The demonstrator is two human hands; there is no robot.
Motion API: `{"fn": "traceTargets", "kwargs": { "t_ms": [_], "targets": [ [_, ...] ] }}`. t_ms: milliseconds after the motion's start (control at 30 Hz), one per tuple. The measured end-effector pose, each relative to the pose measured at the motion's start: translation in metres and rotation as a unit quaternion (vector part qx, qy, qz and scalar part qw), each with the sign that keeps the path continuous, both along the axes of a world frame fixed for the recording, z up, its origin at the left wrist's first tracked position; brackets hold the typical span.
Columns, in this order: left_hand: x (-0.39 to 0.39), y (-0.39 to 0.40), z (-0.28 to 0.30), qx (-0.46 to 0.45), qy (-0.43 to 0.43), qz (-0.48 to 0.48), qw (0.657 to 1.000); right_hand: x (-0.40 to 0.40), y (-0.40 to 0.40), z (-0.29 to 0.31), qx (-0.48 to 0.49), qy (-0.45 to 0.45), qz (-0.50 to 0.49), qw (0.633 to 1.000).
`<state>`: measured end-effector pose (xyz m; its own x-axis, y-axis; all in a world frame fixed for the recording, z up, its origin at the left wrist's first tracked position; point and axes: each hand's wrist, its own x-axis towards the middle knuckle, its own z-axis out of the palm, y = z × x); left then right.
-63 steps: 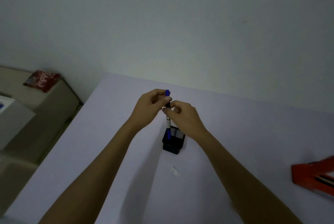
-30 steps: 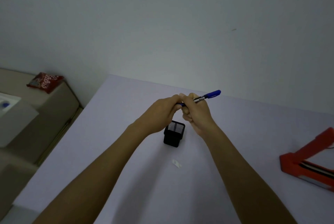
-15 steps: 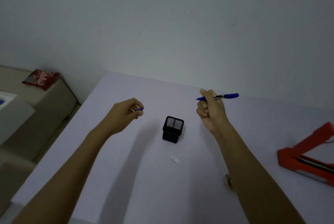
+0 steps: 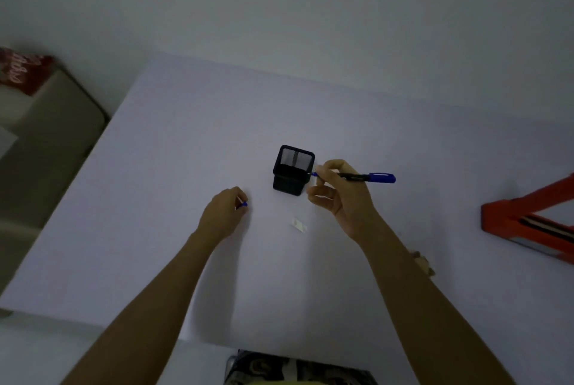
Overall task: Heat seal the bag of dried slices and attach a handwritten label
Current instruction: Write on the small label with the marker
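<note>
Nearest, the left hand (image 4: pixel 224 213) rests on the pale table (image 4: pixel 155 229), fingers curled around a small blue pen cap (image 4: pixel 243 205); just beyond lies a small white label (image 4: pixel 298 225), apparently blank (too small to be sure). The right hand (image 4: pixel 340 195) grips an uncapped blue pen (image 4: pixel 360 177) beside a black mesh holder (image 4: pixel 292 169). Writing looks about to begin; the red heat sealer (image 4: pixel 528 223) sits far right, no bag visible

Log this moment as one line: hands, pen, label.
right hand: holds uncapped pen | left hand: holds pen cap | label: on table, untouched | mesh pen cup: upright
</note>
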<state>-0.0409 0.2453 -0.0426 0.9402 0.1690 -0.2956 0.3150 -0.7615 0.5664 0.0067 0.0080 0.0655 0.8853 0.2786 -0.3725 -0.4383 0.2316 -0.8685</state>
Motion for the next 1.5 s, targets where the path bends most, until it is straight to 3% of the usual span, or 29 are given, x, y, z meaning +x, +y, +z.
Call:
{"fn": "traceTargets", "kwargs": {
  "t_ms": [100, 200, 433, 733, 1133, 1500],
  "targets": [
    [0.002, -0.007, -0.016, 0.015, 0.002, 0.000, 1.000, -0.012, -0.007, -0.029, -0.029, 0.022, -0.004, 0.999],
    [0.003, -0.012, -0.024, 0.032, -0.007, -0.005, 0.999, -0.025, -0.008, -0.060, -0.142, 0.024, 0.013, 0.989],
    [0.002, -0.040, -0.023, 0.027, -0.086, 0.002, 0.996, -0.043, -0.003, -0.110, -0.315, -0.115, 0.075, 0.939],
    [0.005, -0.078, -0.031, -0.047, -0.029, -0.157, 0.986, -0.045, 0.001, -0.125, -0.366, -0.152, 0.097, 0.913],
    [0.029, -0.085, -0.037, 0.063, -0.020, -0.267, 0.961, -0.050, 0.002, -0.135, -0.385, -0.189, 0.076, 0.900],
    [0.029, -0.089, -0.035, 0.104, -0.036, -0.324, 0.940, -0.064, 0.006, -0.138, -0.423, -0.211, 0.057, 0.880]
  ]
}}
